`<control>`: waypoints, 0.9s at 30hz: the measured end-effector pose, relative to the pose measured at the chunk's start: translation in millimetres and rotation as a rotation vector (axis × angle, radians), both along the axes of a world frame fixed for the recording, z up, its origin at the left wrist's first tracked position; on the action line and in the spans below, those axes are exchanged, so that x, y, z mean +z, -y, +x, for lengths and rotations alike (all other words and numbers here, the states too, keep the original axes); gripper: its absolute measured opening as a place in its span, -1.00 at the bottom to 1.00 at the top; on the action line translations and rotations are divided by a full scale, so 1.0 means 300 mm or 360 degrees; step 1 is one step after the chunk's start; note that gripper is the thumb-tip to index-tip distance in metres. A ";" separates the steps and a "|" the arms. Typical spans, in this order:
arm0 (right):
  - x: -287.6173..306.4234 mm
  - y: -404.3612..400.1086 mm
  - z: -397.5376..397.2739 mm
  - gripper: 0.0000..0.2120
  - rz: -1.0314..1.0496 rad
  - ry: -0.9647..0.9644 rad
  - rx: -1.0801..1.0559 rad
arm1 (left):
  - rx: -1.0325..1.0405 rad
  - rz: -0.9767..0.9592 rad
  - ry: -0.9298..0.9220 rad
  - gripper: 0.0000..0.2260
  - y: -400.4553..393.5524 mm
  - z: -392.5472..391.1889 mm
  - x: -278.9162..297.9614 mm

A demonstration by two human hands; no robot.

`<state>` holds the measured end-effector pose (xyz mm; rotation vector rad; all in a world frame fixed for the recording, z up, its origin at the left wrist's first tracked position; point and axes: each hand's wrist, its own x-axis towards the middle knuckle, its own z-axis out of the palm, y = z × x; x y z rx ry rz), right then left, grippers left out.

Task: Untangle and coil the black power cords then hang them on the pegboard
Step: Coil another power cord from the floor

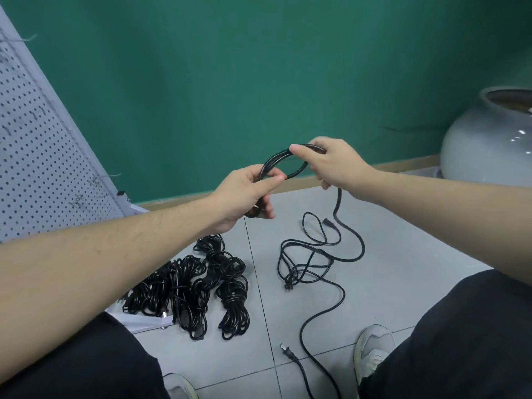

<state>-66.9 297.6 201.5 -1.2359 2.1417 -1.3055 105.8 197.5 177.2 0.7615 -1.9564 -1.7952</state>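
Mid-frame, the left hand [244, 194] has its fingers [266, 210] curled round one side of a small black coil [283, 165], thumb laid across the strands. The right hand [331, 164] grips the coil's other side, thumb on top and the rest of its fingers wrapped behind, so the loop is held in the air between the two hands. Part of the coil is hidden inside both grips, and something pale shows under the left fingers that I cannot make out.

From beneath the right hand the loose cord [339, 249] drops to the floor [403, 254] and wanders in slack loops across the grey tiles at centre right. A small plug [288, 287] lies among the loops, and a larger plug [288, 352] lies near the bottom centre; which cord each belongs to is hard to trace.

Lower left of centre, a pile of cords [201, 283] sits on the floor, partly bundled, its left edge covered by the left forearm.

The pegboard [43, 154] leans at the upper left, a few wire hooks [98, 180] on it, cut off by the frame.

At the right edge stands a big grey pot [483, 139], cropped; its mouth shows something dark inside, too unclear to name.

A shoe [371, 352] shows at the lower right.
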 end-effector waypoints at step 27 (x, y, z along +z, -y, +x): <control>0.034 0.036 0.090 -0.51 -0.0232 0.1181 -0.0092 | -0.0246 0.0018 -0.0043 -0.84 -0.108 -0.043 0.002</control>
